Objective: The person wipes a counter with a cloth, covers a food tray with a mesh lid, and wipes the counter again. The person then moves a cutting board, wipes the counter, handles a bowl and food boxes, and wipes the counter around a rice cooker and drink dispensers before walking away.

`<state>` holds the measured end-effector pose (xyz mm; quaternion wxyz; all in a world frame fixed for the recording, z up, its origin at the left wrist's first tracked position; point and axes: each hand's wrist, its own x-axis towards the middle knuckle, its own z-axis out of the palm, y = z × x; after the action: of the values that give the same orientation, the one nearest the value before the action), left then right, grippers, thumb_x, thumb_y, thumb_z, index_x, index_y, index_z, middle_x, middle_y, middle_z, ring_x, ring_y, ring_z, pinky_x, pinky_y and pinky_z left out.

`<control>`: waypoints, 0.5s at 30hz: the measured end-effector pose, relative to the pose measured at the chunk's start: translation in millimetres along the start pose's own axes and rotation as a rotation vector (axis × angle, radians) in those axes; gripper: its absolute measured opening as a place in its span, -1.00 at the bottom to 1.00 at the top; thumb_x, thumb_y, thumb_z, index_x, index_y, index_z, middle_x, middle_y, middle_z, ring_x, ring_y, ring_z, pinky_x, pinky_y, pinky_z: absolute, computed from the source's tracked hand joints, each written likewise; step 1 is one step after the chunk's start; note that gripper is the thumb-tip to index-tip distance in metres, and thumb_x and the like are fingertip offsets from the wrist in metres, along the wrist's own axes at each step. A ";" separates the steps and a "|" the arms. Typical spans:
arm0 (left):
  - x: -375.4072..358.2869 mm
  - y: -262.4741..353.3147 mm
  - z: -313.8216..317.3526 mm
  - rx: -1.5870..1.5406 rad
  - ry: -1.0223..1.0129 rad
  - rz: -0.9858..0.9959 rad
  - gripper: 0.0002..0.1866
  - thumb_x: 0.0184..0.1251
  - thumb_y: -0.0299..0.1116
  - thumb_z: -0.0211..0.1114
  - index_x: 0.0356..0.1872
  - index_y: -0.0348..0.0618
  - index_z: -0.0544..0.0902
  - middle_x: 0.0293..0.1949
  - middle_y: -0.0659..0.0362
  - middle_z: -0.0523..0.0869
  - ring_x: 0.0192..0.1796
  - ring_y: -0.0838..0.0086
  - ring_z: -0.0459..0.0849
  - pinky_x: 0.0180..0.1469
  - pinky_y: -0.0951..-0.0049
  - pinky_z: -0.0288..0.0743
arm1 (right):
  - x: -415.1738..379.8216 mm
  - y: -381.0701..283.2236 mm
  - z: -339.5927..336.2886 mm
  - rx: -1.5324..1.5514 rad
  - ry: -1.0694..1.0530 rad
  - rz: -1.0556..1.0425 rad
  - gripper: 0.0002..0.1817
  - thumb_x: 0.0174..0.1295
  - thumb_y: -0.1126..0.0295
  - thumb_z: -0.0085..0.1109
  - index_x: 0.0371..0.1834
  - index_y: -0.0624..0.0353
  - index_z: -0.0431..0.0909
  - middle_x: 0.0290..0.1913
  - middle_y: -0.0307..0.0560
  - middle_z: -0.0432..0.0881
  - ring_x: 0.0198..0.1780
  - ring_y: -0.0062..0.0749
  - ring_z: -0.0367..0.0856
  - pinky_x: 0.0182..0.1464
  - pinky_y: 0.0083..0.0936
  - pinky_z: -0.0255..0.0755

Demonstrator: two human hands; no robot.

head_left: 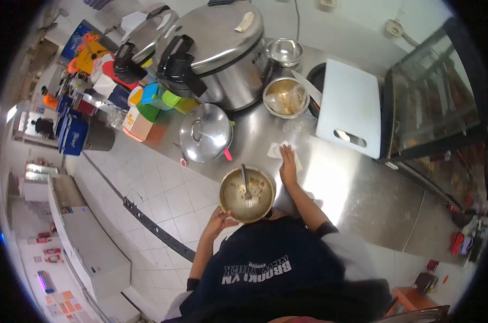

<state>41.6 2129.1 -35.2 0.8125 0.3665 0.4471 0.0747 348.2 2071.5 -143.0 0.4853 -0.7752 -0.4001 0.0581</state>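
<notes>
My left hand (221,218) grips the near rim of a metal bowl (238,207), held just off the counter's edge above the floor. Food residue smears the inside of the bowl, and a fork (246,188) rests in it. My right hand (288,162) lies flat, fingers together, on a white paper towel (276,149) spread on the stainless steel counter (357,188). The towel sits just beyond the bowl.
A lidded steel pot (205,132) stands left of the towel. Behind it are two large cookers (222,48), two small metal bowls (285,97), a knife (307,86) and a white cutting board (349,107). A glass display case (437,102) is at the right. Tiled floor (163,194) lies to the left.
</notes>
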 end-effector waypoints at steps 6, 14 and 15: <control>-59.6 -33.0 2.7 -0.152 0.282 0.006 -0.51 0.27 -0.41 0.14 0.17 -0.27 0.19 -0.02 -0.11 0.51 -0.16 0.11 0.64 -0.13 0.21 0.62 | 120.5 -0.3 91.5 0.050 0.063 0.013 -0.41 -0.03 0.75 -0.20 0.18 0.27 0.28 0.26 0.13 0.24 0.35 -0.01 0.08 0.39 -0.14 -0.14; -94.5 -82.5 15.9 -0.380 0.450 0.039 -0.50 0.27 -0.44 0.11 0.18 -0.25 0.15 0.01 -0.12 0.48 -0.17 0.10 0.65 -0.12 0.23 0.61 | 168.5 -15.2 165.6 -0.020 -0.020 -0.132 -0.51 -0.03 0.65 -0.10 0.08 0.32 0.34 0.18 0.20 0.30 0.31 0.12 0.09 0.36 0.00 -0.16; -96.1 -85.2 18.3 -0.394 0.463 0.046 -0.50 0.27 -0.44 0.11 0.18 -0.25 0.15 0.01 -0.12 0.48 -0.17 0.10 0.65 -0.13 0.23 0.61 | 168.7 -16.8 167.2 -0.042 -0.009 -0.136 -0.53 -0.03 0.63 -0.09 0.06 0.32 0.36 0.16 0.21 0.32 0.30 0.14 0.09 0.36 0.02 -0.16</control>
<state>-18.3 2014.9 -21.0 0.7426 0.1852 0.5888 0.2598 372.3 2307.2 -166.5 0.4700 -0.7560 -0.4552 0.0197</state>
